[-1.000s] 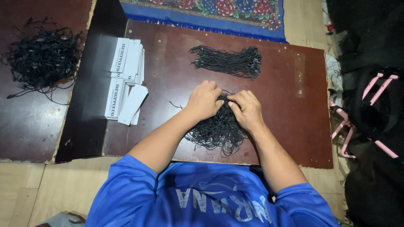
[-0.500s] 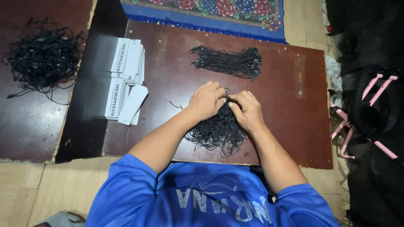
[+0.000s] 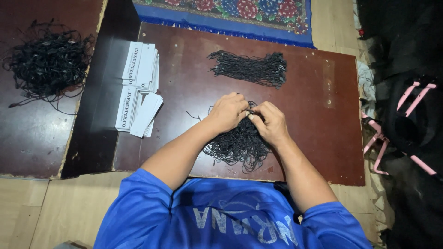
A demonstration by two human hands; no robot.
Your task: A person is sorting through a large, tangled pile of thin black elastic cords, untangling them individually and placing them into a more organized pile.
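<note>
**Two hands meet over a loose heap of black cords**

At the far left, on a separate dark board, lies a tangled pile of black strings (image 3: 48, 60), spread wide and untidy. Right of it, across a black gap, a low reddish-brown table (image 3: 323, 138) begins. Near its left edge sit two stacks of white paper tags (image 3: 138, 87), the farther stack fairly square, the nearer one fanned out.

Toward the middle of the table, the left hand (image 3: 227, 112) rests knuckles up on the far edge of a loose heap of black cords (image 3: 237, 145). Its fingers are curled and pressed together, their tips pinching something small and dark where the two hands meet; what exactly is pinched is too small to tell. The heap lies at the near middle of the table, between the forearms, with one stray cord trailing left.

Just right, the right hand (image 3: 270, 122) touches the left at the fingertips, thumb and fingers closed in the same pinch.

Beyond the hands lies a neat bundle of black cords (image 3: 251, 69), laid lengthwise and well apart from the heap.

At the far right, dark bags with pink straps (image 3: 406, 124) lie on the floor.
</note>
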